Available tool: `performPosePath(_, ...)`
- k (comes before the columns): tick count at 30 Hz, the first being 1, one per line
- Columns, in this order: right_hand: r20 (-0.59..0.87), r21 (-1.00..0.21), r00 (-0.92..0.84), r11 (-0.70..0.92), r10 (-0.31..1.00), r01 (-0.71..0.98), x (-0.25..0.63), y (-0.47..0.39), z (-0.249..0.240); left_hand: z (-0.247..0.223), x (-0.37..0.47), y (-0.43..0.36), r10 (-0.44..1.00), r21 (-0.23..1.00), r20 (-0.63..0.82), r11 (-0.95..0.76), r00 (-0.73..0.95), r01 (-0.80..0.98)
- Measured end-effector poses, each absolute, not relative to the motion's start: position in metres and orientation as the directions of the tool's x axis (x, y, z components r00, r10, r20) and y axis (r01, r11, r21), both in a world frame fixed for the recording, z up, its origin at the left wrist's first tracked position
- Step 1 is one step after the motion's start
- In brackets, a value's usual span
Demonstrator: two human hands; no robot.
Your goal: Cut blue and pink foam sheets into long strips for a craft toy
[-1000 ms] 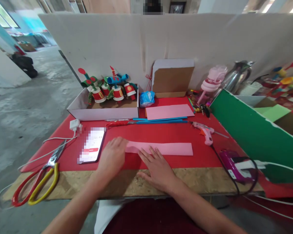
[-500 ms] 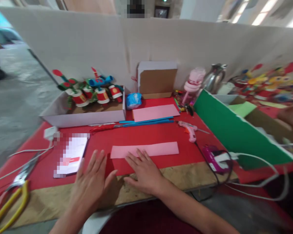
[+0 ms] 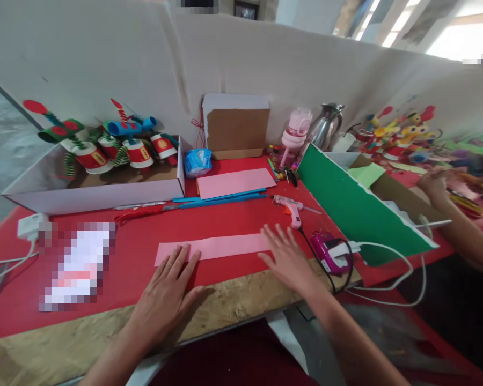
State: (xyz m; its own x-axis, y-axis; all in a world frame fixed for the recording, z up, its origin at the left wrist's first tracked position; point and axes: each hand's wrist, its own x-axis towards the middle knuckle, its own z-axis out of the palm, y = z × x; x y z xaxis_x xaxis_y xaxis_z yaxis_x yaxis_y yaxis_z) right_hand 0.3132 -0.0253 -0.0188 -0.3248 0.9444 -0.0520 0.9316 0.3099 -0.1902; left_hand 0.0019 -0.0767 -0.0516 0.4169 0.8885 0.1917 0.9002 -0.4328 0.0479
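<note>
I note both hands flat, fingers spread: left hand (image 3: 167, 292) and right hand (image 3: 287, 260) pin the pink strip (image 3: 213, 247), probably to flatten it on the desk (image 3: 233, 300).

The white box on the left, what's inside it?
Inside the white box stand little red-and-white paper cup toys with curly green stems, red paddles and a blue tube on top. The box's brown floor shows in front of them. Its front wall hides whatever lies low behind it.

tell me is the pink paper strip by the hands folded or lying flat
Lying flat, spread out: the pink strip rests unfolded on the red mat, left hand and right hand at its ends.
</note>
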Motion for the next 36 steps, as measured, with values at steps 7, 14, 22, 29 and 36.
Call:
performPosePath(7, 0.062, -0.338, -0.629, 0.609, 0.775, 0.717, 0.238, -0.051, -0.001, -0.046, 0.001, -0.077, 0.875, -0.001, 0.178, -0.457, 0.45, 0.89)
performPosePath(14, -0.035, -0.391, -0.699, 0.634, 0.715, 0.668, 0.208, -0.052, -0.011, -0.047, -0.003, -0.076, 0.855, -0.054, 0.15, -0.494, 0.496, 0.868)
performPosePath(22, -0.074, -0.321, -0.66, 0.609, 0.748, 0.726, 0.253, -0.044, -0.016, -0.049, 0.001, -0.078, 0.894, -0.023, 0.185, -0.411, 0.408, 0.911)
performPosePath(29, -0.084, -0.259, -0.604, 0.568, 0.793, 0.782, 0.27, -0.043, -0.022, -0.038, -0.002, -0.081, 0.937, -0.067, 0.203, -0.276, 0.284, 0.959)
performPosePath(36, -0.101, -0.221, -0.598, 0.568, 0.795, 0.793, 0.268, -0.043, -0.02, -0.025, 0.051, -0.074, 0.805, -0.036, 0.164, -0.572, 0.57, 0.819)
